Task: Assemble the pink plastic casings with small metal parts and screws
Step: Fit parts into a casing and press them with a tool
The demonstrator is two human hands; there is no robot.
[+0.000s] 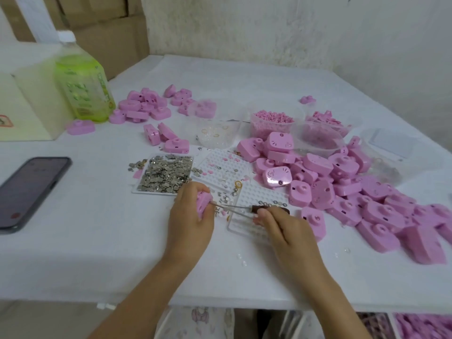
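Note:
My left hand [189, 216] grips a pink plastic casing [204, 201] just above the table. My right hand [281, 227] pinches a pair of tweezers [234, 207] by their dark handle, and the metal tips reach into the side of that casing. A flat tray heaped with small silver metal parts [166, 173] lies just beyond my left hand. Two white dimpled trays [220, 167] [259, 194] carry a few small pink and metal bits. A big heap of pink casings [342, 192] covers the table on the right.
A phone [29, 192] lies at the left. A green bottle [82, 79] and a cream box [27, 106] stand at the back left, with more pink casings [144, 106] beside them. Clear tubs [272, 121] of pink pieces stand in the middle back. The table's front edge runs below my forearms.

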